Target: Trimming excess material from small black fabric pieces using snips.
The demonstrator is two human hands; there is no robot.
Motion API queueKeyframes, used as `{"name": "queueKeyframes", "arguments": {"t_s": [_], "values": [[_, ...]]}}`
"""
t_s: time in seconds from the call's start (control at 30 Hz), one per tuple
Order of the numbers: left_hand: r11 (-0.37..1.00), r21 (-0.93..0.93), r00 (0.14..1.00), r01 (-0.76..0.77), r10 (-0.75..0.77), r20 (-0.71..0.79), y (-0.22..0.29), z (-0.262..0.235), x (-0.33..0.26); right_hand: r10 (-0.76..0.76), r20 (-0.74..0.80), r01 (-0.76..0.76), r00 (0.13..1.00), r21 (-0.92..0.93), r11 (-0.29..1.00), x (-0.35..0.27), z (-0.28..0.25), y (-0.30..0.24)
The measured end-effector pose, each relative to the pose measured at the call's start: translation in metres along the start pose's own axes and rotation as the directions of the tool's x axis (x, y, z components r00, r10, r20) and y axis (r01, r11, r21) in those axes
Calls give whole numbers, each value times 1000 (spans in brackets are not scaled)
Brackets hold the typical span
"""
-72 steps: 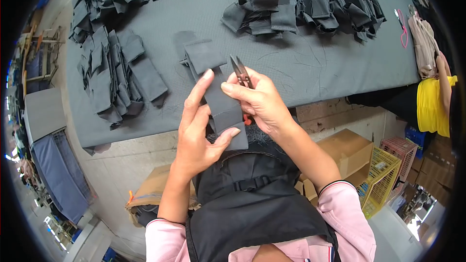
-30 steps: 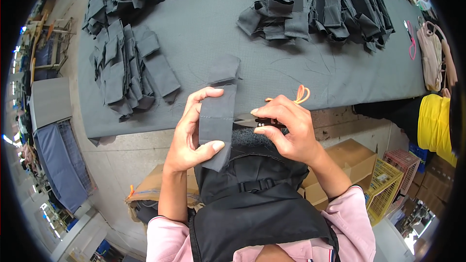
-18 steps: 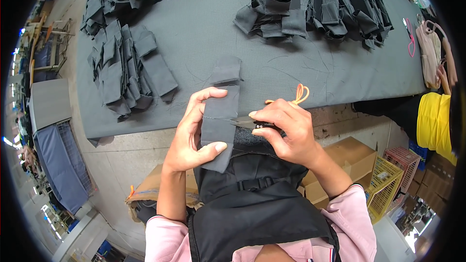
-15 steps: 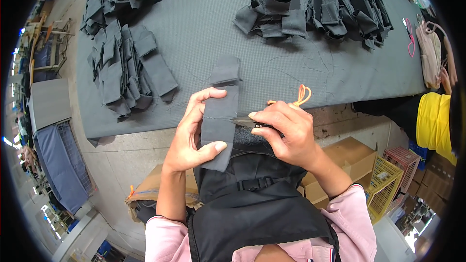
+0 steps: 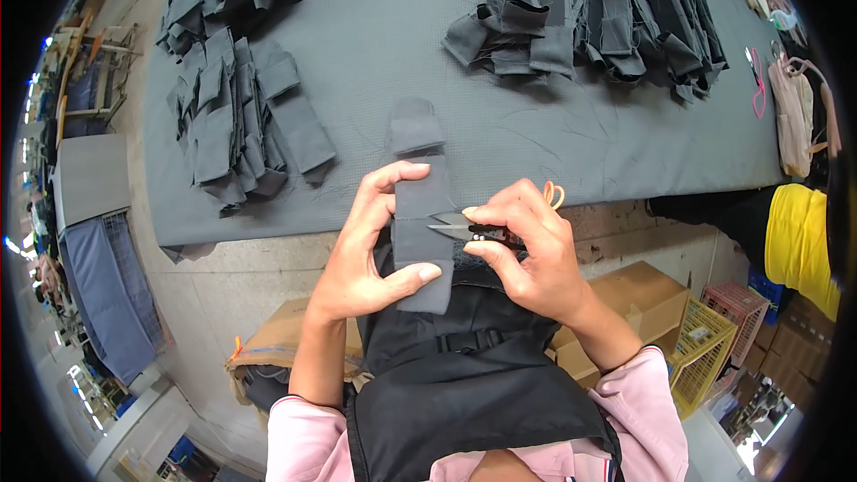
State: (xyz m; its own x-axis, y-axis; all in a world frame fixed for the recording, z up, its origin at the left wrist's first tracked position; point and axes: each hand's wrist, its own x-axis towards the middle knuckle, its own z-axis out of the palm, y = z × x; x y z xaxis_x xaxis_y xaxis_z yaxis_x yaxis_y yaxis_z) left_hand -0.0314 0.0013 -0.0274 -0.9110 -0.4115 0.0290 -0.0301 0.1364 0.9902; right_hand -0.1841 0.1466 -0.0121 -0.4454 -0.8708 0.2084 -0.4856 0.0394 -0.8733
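My left hand [image 5: 368, 254] grips a dark grey fabric strip [image 5: 424, 236], fingers behind its edge and thumb across the lower part. The strip stands lengthwise before me, with stitched seams across it and its far end over the table edge. In my right hand [image 5: 528, 245] is a pair of small black thread snips [image 5: 493, 236], pinched between thumb and fingers. Their pointed metal blades lie apart over the strip's right edge, near a cross seam. An orange cord loop [image 5: 554, 195] hangs out behind my right fingers.
On the grey-covered table [image 5: 384, 54] lie heaps of grey fabric strips [image 5: 214, 116] at left and dark strips [image 5: 616, 18] at far right. Pink-handled scissors [image 5: 758, 85] rest near the right edge. Below stand cardboard boxes [image 5: 638, 299] and a yellow crate [image 5: 705, 344]. A yellow sleeve [image 5: 799, 245] shows at right.
My right hand has brought the snips left, so the blades now overlap the strip's right edge. The strip has shifted slightly right and stands straighter. The view has shifted slightly.
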Motion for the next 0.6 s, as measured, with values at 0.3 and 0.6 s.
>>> {"name": "queueKeyframes", "arguments": {"t_s": [0.3, 0.6], "values": [[985, 168, 999, -34, 35, -2, -3, 0, -1, -31, 7, 31, 1000, -53, 998, 3, 8, 2], [999, 17, 988, 36, -34, -152, -15, 0, 3, 281, 33, -266, 959, 442, 857, -9, 2, 19]]}}
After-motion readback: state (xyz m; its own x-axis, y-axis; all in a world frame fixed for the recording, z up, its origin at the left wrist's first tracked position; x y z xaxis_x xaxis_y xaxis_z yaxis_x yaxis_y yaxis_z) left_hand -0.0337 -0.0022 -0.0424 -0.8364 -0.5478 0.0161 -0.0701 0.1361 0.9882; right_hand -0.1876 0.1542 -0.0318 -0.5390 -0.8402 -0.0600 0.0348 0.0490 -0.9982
